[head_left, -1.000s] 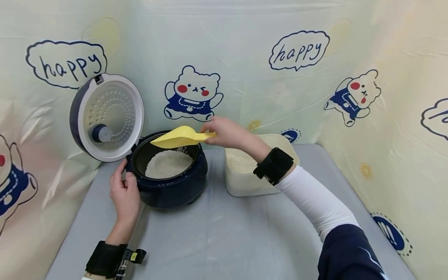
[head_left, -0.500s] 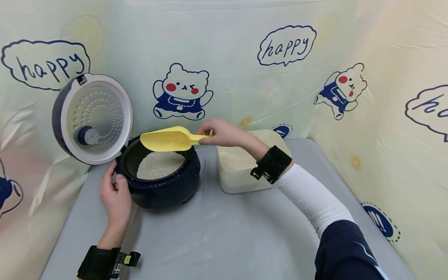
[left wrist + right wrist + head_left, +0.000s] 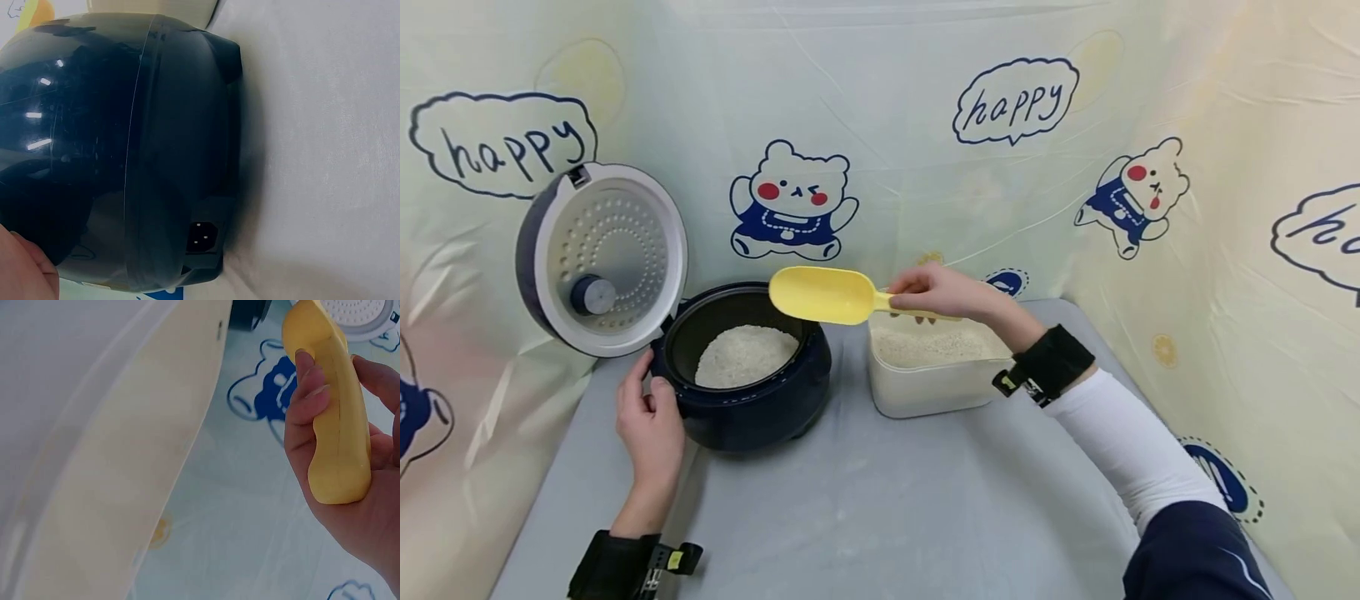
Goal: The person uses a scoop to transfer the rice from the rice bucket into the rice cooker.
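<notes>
Since half a second earlier, the yellow scoop point(image 3: 823, 296) has been carried to the right, from over the open pot to beyond its right rim, and the right hand point(image 3: 936, 293) has been brought above the far side of the cream container point(image 3: 934, 390). More of the pot's black inner wall has been uncovered to the head view.

The scoop's handle is grasped in the right hand, with fingers and thumb closed about it. Its bowl is held up in the air, roughly level and pointed left, and in the head view it is overlapped with the right rim of the dark blue rice cooker point(image 3: 748, 421). White rice point(image 3: 745, 357) is heaped inside the cooker, and more pale grain point(image 3: 936, 346) is held in the container just beside it.

The left hand point(image 3: 651, 425) is laid against the cooker's left side, near the hinge, its visible fingers touching the shell without being clenched. The lid point(image 3: 617, 258) is tipped up and back at the left, its dotted inner face shown. A power socket point(image 3: 202, 237) is seen low on the cooker's body. Cooker and container are both stood on the grey bench point(image 3: 887, 508), before a wall covering point(image 3: 910, 167) printed with bears. Black bands are worn on both wrists.
</notes>
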